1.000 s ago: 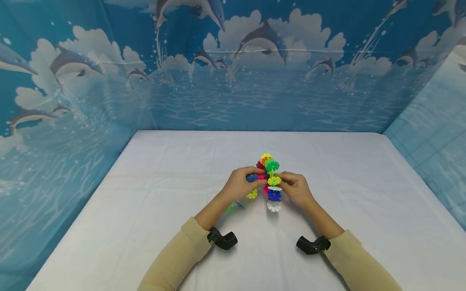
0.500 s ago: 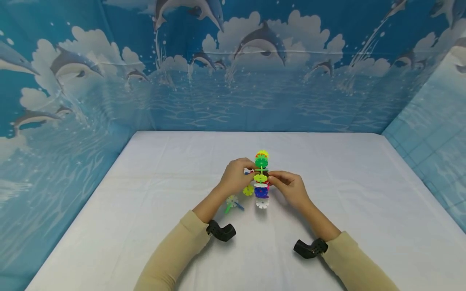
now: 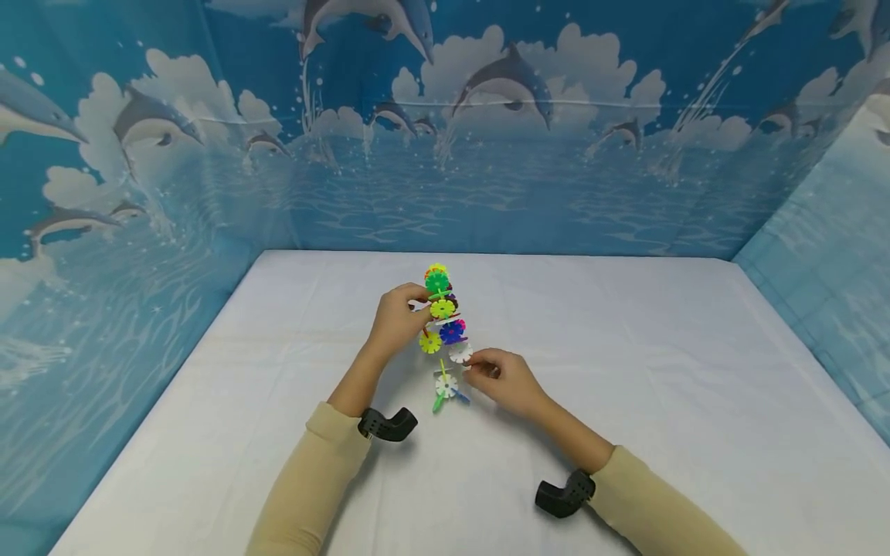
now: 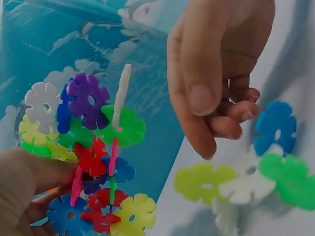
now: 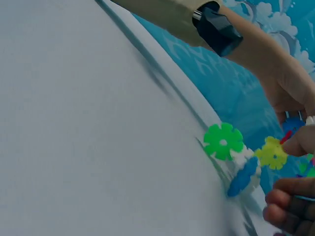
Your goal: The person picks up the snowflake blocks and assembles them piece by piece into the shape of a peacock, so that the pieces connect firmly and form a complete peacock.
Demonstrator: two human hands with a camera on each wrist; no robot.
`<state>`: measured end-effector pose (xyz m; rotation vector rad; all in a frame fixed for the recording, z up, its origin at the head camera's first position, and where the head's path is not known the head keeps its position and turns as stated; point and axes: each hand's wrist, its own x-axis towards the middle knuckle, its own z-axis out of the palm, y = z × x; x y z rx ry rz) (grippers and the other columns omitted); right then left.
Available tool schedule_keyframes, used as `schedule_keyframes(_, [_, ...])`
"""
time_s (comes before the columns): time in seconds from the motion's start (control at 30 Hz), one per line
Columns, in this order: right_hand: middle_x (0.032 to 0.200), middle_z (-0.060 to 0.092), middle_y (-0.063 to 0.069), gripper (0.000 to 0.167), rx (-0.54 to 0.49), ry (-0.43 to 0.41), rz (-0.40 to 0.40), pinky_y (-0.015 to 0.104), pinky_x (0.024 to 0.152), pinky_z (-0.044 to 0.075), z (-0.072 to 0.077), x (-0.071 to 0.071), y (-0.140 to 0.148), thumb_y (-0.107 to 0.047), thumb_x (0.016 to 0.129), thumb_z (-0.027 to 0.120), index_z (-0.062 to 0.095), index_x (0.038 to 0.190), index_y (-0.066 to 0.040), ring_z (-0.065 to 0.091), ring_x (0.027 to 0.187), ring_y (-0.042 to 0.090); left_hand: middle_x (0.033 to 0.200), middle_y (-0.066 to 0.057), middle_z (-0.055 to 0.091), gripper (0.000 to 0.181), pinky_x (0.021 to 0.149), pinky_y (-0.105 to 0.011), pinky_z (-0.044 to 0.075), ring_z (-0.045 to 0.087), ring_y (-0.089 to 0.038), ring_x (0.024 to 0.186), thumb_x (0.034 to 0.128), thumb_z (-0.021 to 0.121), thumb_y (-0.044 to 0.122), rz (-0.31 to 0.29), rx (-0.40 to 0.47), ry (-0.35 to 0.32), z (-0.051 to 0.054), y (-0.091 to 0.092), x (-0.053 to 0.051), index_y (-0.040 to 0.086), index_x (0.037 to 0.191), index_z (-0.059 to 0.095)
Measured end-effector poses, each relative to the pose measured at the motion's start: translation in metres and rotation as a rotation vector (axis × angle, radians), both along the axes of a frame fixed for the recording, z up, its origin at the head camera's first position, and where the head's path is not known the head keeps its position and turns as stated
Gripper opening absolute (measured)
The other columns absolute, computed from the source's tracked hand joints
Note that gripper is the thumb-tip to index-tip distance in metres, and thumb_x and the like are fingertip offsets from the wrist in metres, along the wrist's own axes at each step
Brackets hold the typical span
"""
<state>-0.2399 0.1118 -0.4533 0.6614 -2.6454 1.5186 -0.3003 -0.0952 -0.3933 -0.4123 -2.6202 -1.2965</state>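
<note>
My left hand point(image 3: 395, 323) pinches a tall build of interlocking flower discs point(image 3: 452, 332), in green, yellow, blue, white, red, purple and pink. In the left wrist view, its thumb and fingers grip the build at red and pink discs point(image 4: 93, 156). A smaller cluster of flower discs point(image 3: 446, 386), white in the middle with green, blue and yellow ones, rests on the table just below the build. Beside that cluster is my right hand point(image 3: 507, 382), its fingers loosely bent with nothing between them in the left wrist view. The right wrist view cuts off most of the build.
A white cloth covers the table point(image 3: 626, 347). Blue dolphin-print curtains point(image 3: 445, 185) enclose it at the back and sides. Each wrist carries a black camera point(image 3: 565, 494).
My left hand has carried the build left and slightly away. The right hand has come off the build and moved left and towards me, near the small cluster, now more fully visible.
</note>
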Motion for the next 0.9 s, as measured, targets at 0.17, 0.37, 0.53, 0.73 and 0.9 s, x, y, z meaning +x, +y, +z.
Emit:
schedule_keyframes(0.17, [0.071,0.057,-0.005,0.047,0.221,0.014,-0.114,0.029,0.054,0.043,0.007,0.006,-0.035,-0.046,0.084,0.072,0.069,0.106,-0.005,0.052,0.062,0.011,0.108,-0.014,0.067,0.019,0.093,-0.044,0.05,0.06,-0.028,0.106,0.0877,0.062,0.003,0.046,0.013,-0.003,-0.001,-0.016,-0.003,-0.002,0.103,0.071])
schedule_keyframes(0.37, [0.077,0.066,-0.002,0.032,0.302,-0.02,-0.2,0.031,0.057,0.048,0.002,0.002,-0.054,-0.035,0.084,0.071,0.072,0.1,-0.008,0.06,0.069,0.013,0.108,-0.015,0.067,0.018,0.093,-0.044,0.049,0.06,-0.029,0.105,0.0875,0.062,0.004,0.053,0.032,-0.013,-0.004,-0.025,-0.003,-0.003,0.102,0.071])
schedule_keyframes(0.53, [0.083,0.07,0.003,0.016,0.023,-0.133,-0.173,0.029,0.065,0.05,-0.001,-0.004,-0.041,-0.014,0.086,0.067,0.072,0.097,-0.003,0.062,0.075,0.014,0.109,-0.017,0.067,0.021,0.093,-0.043,0.049,0.06,-0.03,0.106,0.0871,0.062,0.003,0.028,0.029,-0.035,-0.01,-0.028,-0.003,-0.005,0.105,0.069])
schedule_keyframes(0.73, [0.088,0.071,0.011,0.022,-0.424,-0.304,-0.12,0.022,0.074,0.051,0.001,-0.013,-0.006,-0.006,0.092,0.063,0.065,0.106,0.01,0.067,0.079,0.015,0.107,-0.015,0.067,0.022,0.091,-0.041,0.051,0.06,-0.03,0.105,0.0844,0.06,-0.003,-0.068,0.007,-0.051,-0.022,-0.025,0.0,-0.005,0.105,0.069])
schedule_keyframes(0.9, [0.084,0.068,0.006,0.028,-0.521,-0.254,-0.068,0.023,0.083,0.05,0.005,-0.016,0.009,-0.003,0.093,0.059,0.057,0.114,0.015,0.065,0.077,0.014,0.101,-0.011,0.069,0.013,0.086,-0.038,0.053,0.061,-0.027,0.101,0.0842,0.062,-0.004,-0.212,-0.018,-0.002,-0.031,-0.015,0.006,-0.002,0.093,0.071])
